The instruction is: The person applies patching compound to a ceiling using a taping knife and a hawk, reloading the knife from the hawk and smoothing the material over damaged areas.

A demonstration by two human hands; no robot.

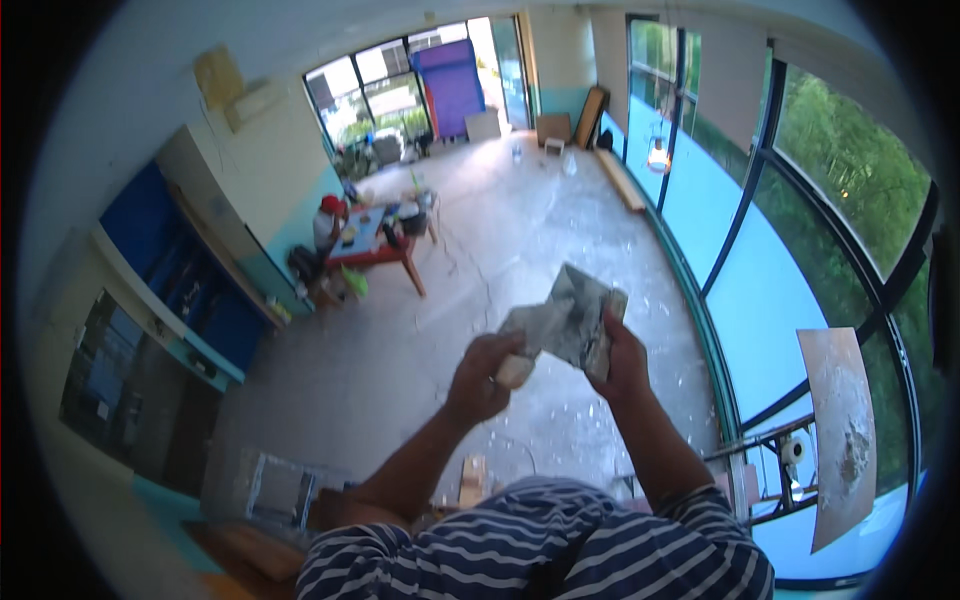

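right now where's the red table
In the head view the red table stands far off on the concrete floor, up and left of the hands, by the left wall, with a seated person beside it.

Two metal trowel blades (570, 322), dull grey and crusted with rough dried plaster, are held by pale wooden handles (514, 370). A matt, dusty concrete floor (520, 230) is seen in the middle of the frame, and smooth glossy glass panes (760, 290) at the right.
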